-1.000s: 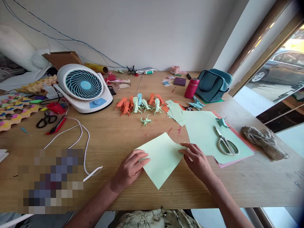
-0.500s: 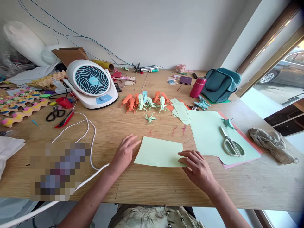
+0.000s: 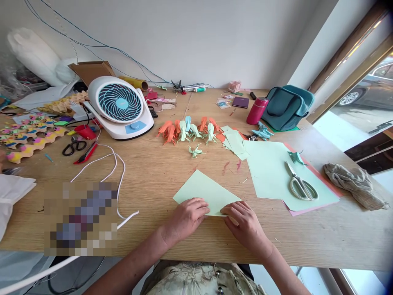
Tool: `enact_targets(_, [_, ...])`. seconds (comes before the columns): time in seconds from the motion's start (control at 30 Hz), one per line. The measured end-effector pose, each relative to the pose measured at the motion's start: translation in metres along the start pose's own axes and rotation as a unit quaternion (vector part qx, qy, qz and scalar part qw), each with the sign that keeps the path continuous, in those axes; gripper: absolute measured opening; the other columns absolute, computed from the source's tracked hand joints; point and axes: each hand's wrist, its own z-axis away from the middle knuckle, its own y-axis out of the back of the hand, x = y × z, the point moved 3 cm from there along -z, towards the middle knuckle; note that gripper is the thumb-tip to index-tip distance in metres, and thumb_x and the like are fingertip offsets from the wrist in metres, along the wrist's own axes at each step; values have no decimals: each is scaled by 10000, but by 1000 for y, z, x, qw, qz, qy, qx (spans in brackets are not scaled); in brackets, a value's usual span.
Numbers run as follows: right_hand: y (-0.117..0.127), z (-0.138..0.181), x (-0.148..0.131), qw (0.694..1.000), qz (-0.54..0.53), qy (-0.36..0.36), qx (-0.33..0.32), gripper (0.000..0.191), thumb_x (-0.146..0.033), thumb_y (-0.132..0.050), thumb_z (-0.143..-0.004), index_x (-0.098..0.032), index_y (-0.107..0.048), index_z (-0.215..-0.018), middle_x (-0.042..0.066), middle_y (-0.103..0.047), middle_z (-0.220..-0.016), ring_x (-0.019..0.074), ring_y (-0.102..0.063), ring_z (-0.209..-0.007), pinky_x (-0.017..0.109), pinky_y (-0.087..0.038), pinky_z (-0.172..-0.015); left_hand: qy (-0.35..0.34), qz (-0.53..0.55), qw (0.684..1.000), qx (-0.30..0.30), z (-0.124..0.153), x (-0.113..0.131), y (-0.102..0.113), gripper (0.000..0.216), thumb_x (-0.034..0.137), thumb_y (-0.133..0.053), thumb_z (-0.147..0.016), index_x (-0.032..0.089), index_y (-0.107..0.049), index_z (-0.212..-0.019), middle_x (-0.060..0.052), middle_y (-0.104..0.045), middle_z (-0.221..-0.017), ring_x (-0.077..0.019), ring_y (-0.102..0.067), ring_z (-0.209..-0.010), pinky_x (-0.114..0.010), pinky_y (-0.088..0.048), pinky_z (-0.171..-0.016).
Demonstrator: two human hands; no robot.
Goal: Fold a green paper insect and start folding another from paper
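A sheet of pale green paper [image 3: 201,189] lies turned at an angle on the table before me, one corner pointing away. My left hand [image 3: 188,215] grips its near edge with curled fingers. Close by on the right, my right hand [image 3: 242,219] has thumb and fingers closed on the same edge near the right corner. The fingers partly cover the near edge. Just beyond the sheet stands a small green folded paper figure [image 3: 195,151], and behind it a group of orange, green and blue paper figures [image 3: 184,132].
Larger green sheets [image 3: 267,168] carry scissors [image 3: 302,186] at right. Small green paper pieces [image 3: 236,143], a pink bottle [image 3: 257,111] and a teal bag [image 3: 285,108] sit farther back. At left are a fan [image 3: 119,104], black scissors [image 3: 73,147], a red cutter [image 3: 86,153] and white cable [image 3: 123,176].
The green sheet has been turned so a corner points away. My left hand has moved right from beside the sheet onto its near edge. The right hand has shifted slightly toward me.
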Motion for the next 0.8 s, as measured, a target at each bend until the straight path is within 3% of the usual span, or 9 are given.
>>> enact_targets(0.23, [8, 23, 22, 991, 5, -130, 35, 128, -230, -539, -963, -241, -644, -1035, 83, -641, -1048, 244, -594, -961, 390, -485, -830, 96, 95, 990, 42, 0, 2, 9, 211, 97, -499, -936, 184, -691, -931, -39, -719, -898, -157, -655, -852, -261, -514, -759])
enact_targets(0.33, [9, 27, 29, 977, 29, -206, 49, 128, -276, -556, -937, -247, -665, -998, 65, -618, -924, 237, -605, -860, 372, -494, -761, 130, 109, 984, 47, -2, 4, 12, 206, 110, -490, -931, 176, -663, -840, -28, -685, -816, -143, -624, -768, -238, -468, -695])
enact_targets(0.43, [7, 28, 32, 966, 19, -257, 22, 155, -336, -556, -930, -249, -667, -997, 5, -587, -699, 198, -577, -652, 327, -458, -643, 154, 121, 979, 56, -3, 4, 14, 233, 139, -486, -930, 170, -592, -724, -1, -613, -703, -120, -554, -659, -225, -402, -623])
enact_targets(0.53, [7, 25, 32, 956, -44, -290, 4, 211, -394, -545, -934, -254, -666, -1036, -30, -568, -599, 171, -542, -567, 293, -422, -588, 179, 138, 972, 57, -2, 3, 15, 285, 169, -489, -922, 169, -489, -637, 30, -515, -624, -97, -464, -597, -219, -350, -588])
enact_targets(0.67, [8, 20, 33, 935, -165, -314, -8, 223, -424, -572, -919, -244, -667, -1009, -8, -672, -716, 166, -586, -633, 263, -444, -604, 221, 158, 961, 51, 0, -2, 14, 318, 188, -504, -904, 172, -408, -601, 52, -415, -582, -84, -397, -572, -213, -312, -559])
enact_targets(0.8, [8, 15, 33, 925, -212, -315, -13, 230, -435, -582, -913, -222, -669, -917, 10, -701, -748, 171, -604, -653, 255, -445, -594, 240, 205, 948, 33, -5, -5, 16, 176, 207, -539, -903, 173, -554, -731, 36, -566, -689, -104, -545, -665, -202, -420, -630])
